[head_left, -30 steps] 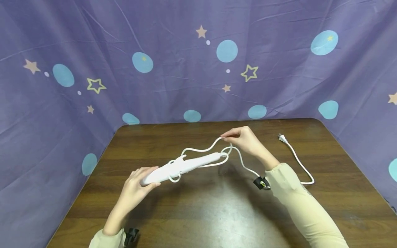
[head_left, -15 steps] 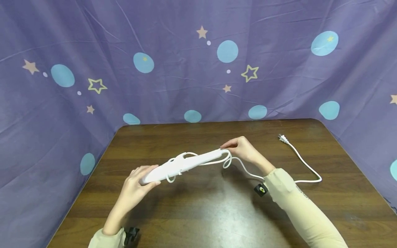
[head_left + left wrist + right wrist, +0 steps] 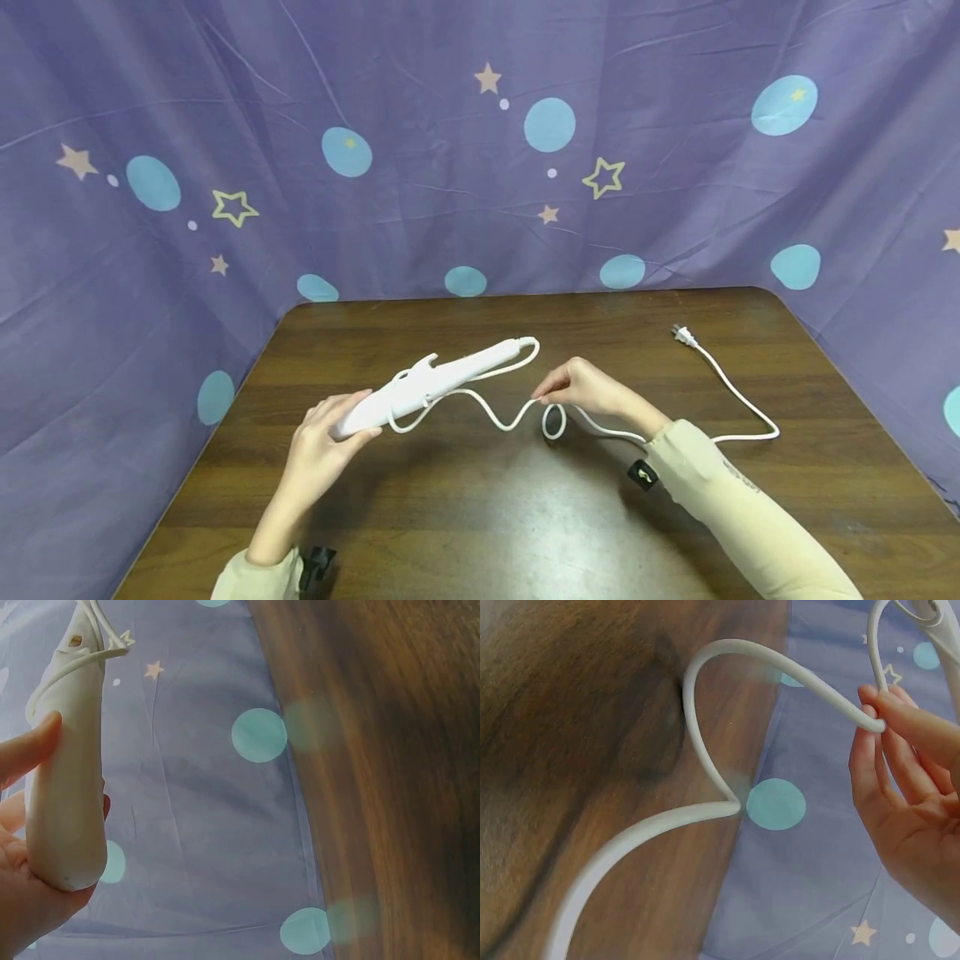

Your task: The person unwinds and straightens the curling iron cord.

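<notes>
My left hand (image 3: 315, 446) grips the thick rounded end of a white wand-shaped corded appliance (image 3: 450, 375), held tilted above the table with its slim end up to the right. In the left wrist view, the thumb lies along one side of the appliance (image 3: 71, 802). A white power cord (image 3: 510, 428) leaves the slim end, bends back and loops round the body near a small raised tab. My right hand (image 3: 588, 387) pinches the cord between thumb and fingertips. In the right wrist view, the cord (image 3: 691, 705) curves away from those fingers in a wide bend.
The cord runs on below the right forearm to a two-prong plug (image 3: 683, 335) lying at the table's right rear. Under everything is a dark brown wooden table (image 3: 480, 508). A purple curtain (image 3: 420, 225) with stars and blue spots stands behind and at both sides.
My right hand has moved lower, away from the appliance's slim end, drawing a length of cord with it. The slim end has risen and shifted left. My left hand keeps its grip.
</notes>
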Available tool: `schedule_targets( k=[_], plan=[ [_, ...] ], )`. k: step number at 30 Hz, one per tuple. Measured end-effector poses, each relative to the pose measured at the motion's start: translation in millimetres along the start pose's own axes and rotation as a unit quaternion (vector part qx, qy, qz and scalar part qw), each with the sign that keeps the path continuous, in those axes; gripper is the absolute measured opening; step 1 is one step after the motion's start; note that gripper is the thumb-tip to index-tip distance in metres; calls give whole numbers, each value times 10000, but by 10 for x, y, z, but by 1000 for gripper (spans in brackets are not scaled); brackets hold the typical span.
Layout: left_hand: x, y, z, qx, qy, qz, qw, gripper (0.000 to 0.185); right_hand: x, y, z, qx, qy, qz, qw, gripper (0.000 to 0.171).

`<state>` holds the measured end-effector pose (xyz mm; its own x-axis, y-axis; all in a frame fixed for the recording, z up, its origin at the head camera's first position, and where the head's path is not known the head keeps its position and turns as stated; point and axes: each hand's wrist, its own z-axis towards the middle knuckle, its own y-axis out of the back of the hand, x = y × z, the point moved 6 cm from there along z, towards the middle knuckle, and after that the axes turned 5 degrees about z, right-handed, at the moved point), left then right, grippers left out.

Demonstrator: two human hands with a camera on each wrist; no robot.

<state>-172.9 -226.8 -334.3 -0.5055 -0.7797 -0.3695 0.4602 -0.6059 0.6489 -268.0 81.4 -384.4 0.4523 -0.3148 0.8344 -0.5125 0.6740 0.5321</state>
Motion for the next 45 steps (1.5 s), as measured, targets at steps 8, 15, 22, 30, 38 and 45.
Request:
schedule_targets(
  k=[8,15,22,30,38,45],
  plan=[
    [40,6,14,-51,210,89,9997,51,156,-50,-72,481,272,59,9985,12],
    [103,-7,-1,-101,204,192,9996,50,303,-4,-112,533,559,9,9970,12],
    [172,-47,-31,3,230,292,9993,50,420,133,-133,502,636,230,9964,12],
    [319,-110,-86,-39,134,196,9997,51,445,320,-143,214,521,228,9982,12],
    [153,-47,-15,-41,74,309,9995,51,313,233,-128,253,272,171,9992,13],
    [117,-40,8,-16,104,314,9995,51,145,23,-136,453,-117,334,9983,14]
  ],
)
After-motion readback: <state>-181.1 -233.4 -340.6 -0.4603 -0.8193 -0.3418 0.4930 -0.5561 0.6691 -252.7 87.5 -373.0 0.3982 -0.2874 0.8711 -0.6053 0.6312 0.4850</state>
